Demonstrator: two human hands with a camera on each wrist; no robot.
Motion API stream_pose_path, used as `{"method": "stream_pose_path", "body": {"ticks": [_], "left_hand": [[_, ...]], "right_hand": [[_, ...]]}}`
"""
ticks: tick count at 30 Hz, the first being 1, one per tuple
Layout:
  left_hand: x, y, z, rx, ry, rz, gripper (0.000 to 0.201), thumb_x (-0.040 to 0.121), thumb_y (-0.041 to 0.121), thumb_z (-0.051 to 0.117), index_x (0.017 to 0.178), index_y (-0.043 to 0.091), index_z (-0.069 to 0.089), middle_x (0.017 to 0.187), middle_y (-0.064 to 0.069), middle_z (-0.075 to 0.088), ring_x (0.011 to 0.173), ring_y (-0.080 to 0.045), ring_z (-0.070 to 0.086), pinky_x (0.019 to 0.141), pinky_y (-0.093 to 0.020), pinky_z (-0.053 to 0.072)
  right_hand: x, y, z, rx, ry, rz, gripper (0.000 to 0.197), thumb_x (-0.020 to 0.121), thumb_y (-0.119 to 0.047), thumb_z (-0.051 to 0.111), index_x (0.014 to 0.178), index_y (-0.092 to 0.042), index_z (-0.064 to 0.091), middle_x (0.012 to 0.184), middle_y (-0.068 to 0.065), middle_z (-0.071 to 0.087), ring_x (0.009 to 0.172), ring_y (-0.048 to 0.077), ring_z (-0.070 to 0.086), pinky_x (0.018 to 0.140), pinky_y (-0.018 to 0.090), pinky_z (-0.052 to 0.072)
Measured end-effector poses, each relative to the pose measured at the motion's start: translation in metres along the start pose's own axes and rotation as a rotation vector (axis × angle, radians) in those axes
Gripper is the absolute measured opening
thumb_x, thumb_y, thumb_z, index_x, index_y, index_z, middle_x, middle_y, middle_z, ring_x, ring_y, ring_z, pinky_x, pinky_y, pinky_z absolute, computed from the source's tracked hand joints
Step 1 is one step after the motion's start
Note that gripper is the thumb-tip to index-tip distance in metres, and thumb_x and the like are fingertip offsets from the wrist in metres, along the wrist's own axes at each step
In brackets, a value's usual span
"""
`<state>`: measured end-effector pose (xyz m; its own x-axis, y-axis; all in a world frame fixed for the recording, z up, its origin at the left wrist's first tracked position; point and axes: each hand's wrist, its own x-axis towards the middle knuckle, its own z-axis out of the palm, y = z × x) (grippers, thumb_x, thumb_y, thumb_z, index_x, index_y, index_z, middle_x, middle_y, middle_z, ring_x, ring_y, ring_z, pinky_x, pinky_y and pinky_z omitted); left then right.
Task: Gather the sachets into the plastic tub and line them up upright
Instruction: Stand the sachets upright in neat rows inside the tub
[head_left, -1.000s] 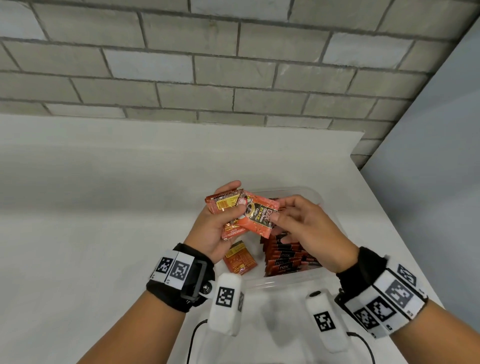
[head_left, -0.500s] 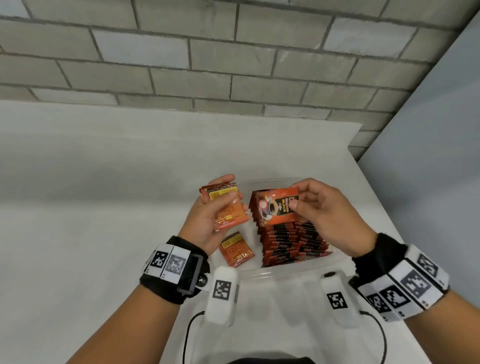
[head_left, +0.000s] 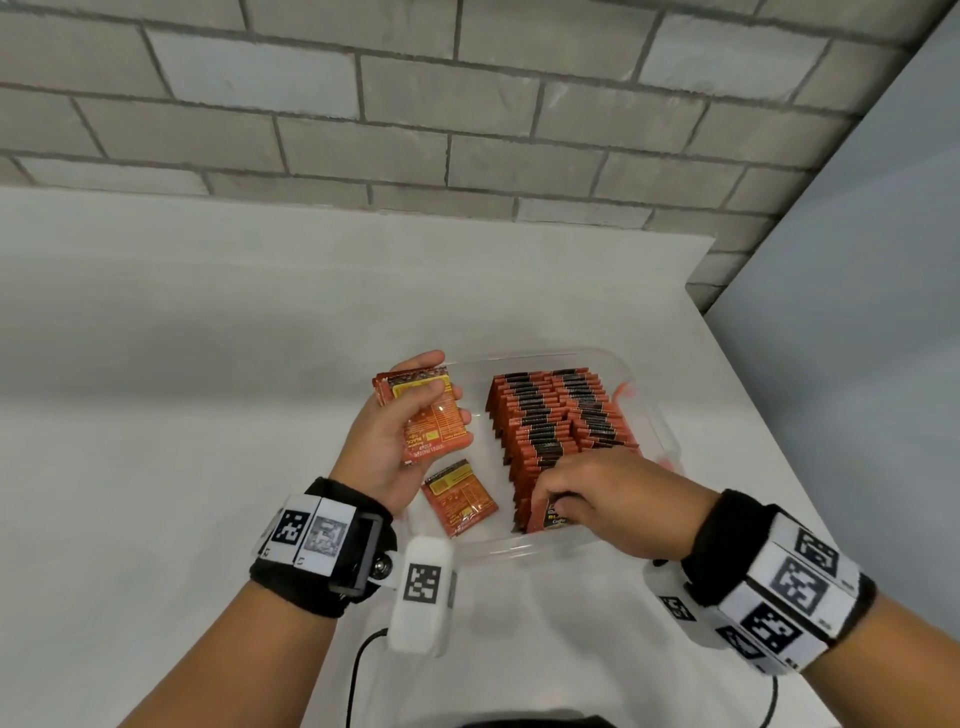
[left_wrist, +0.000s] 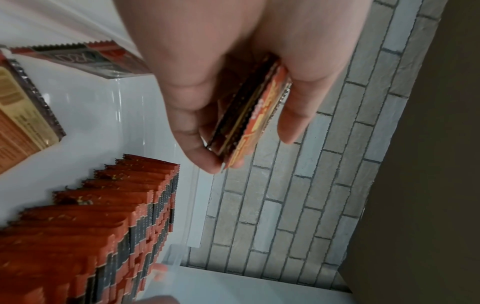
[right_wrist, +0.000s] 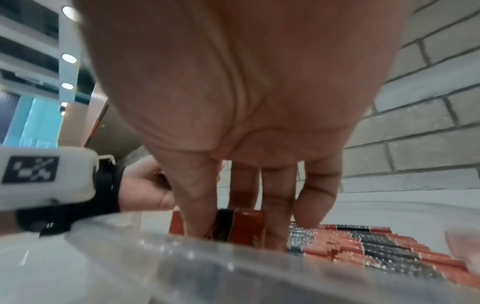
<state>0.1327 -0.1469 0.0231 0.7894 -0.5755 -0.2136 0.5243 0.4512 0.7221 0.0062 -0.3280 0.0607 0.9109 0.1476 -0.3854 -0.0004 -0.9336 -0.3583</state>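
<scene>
A clear plastic tub (head_left: 655, 419) sits on the white table, with two rows of red-and-black sachets (head_left: 550, 415) standing upright in its right part. My left hand (head_left: 400, 431) grips a small stack of orange sachets (head_left: 434, 415) above the tub's left edge; the left wrist view shows the stack (left_wrist: 249, 123) edge-on between thumb and fingers. My right hand (head_left: 587, 493) pinches one sachet (head_left: 545, 517) at the near end of the left row; in the right wrist view this sachet (right_wrist: 244, 224) stands upright between thumb and fingers. One loose sachet (head_left: 460, 496) lies flat on the tub floor.
The white table (head_left: 208, 415) runs left and ends at a grey brick wall (head_left: 415, 104) behind. A grey panel (head_left: 857, 312) stands along the table's right edge. Black cables (head_left: 358, 670) hang at the near edge.
My right hand carried the single sachet from the far end of the row down to its near end, inside the tub. The left hand kept its stack and barely moved.
</scene>
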Motion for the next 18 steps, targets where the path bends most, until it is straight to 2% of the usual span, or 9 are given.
{"method": "stream_pose_path", "body": {"ticks": [3, 6, 9, 11, 15, 18], "left_hand": [[0.001, 0.0, -0.001, 0.008, 0.006, 0.0, 0.046, 0.077, 0.014, 0.061, 0.123, 0.014, 0.059, 0.084, -0.008, 0.066, 0.07, -0.021, 0.064, 0.062, -0.033, 0.056], [0.002, 0.001, -0.001, 0.027, 0.004, 0.008, 0.046, 0.076, 0.014, 0.061, 0.123, 0.014, 0.059, 0.085, -0.008, 0.066, 0.071, -0.021, 0.065, 0.062, -0.033, 0.056], [0.003, 0.001, -0.001, 0.032, 0.011, 0.006, 0.044, 0.076, 0.015, 0.061, 0.121, 0.015, 0.06, 0.086, -0.008, 0.066, 0.072, -0.021, 0.065, 0.064, -0.034, 0.056], [0.003, 0.002, -0.001, 0.032, 0.012, 0.006, 0.045, 0.077, 0.015, 0.061, 0.122, 0.015, 0.06, 0.086, -0.008, 0.066, 0.073, -0.022, 0.065, 0.065, -0.035, 0.055], [0.004, 0.002, -0.002, 0.038, 0.017, 0.003, 0.044, 0.079, 0.014, 0.063, 0.123, 0.015, 0.058, 0.087, -0.008, 0.066, 0.073, -0.022, 0.065, 0.066, -0.035, 0.056], [0.004, 0.0, -0.004, 0.056, 0.019, -0.002, 0.038, 0.082, 0.013, 0.063, 0.12, 0.017, 0.061, 0.089, -0.008, 0.067, 0.075, -0.021, 0.067, 0.067, -0.035, 0.056]], "right_hand": [[0.004, -0.002, 0.005, -0.114, 0.054, 0.003, 0.028, 0.099, -0.023, 0.047, 0.12, -0.03, 0.063, 0.096, -0.01, 0.043, 0.09, 0.01, 0.044, 0.075, 0.022, 0.033], [0.007, -0.003, 0.001, -0.157, 0.098, 0.0, 0.027, 0.095, -0.021, 0.055, 0.119, -0.028, 0.063, 0.091, -0.013, 0.048, 0.085, 0.006, 0.043, 0.072, 0.02, 0.027], [0.007, -0.003, -0.001, -0.134, 0.107, 0.023, 0.012, 0.089, -0.019, 0.063, 0.099, -0.024, 0.065, 0.085, -0.012, 0.059, 0.079, 0.006, 0.052, 0.061, 0.013, 0.028], [0.007, -0.001, -0.001, -0.127, 0.088, 0.031, 0.007, 0.087, -0.015, 0.063, 0.089, -0.021, 0.066, 0.079, -0.013, 0.055, 0.076, 0.005, 0.05, 0.057, 0.009, 0.025], [0.01, 0.0, 0.001, -0.125, 0.07, 0.051, 0.011, 0.086, -0.013, 0.064, 0.079, -0.021, 0.064, 0.069, -0.018, 0.045, 0.069, 0.0, 0.045, 0.055, 0.01, 0.026], [0.013, 0.001, 0.001, -0.118, 0.053, 0.066, 0.013, 0.085, -0.012, 0.066, 0.076, -0.021, 0.064, 0.067, -0.02, 0.046, 0.07, 0.001, 0.049, 0.056, 0.009, 0.028]]}}
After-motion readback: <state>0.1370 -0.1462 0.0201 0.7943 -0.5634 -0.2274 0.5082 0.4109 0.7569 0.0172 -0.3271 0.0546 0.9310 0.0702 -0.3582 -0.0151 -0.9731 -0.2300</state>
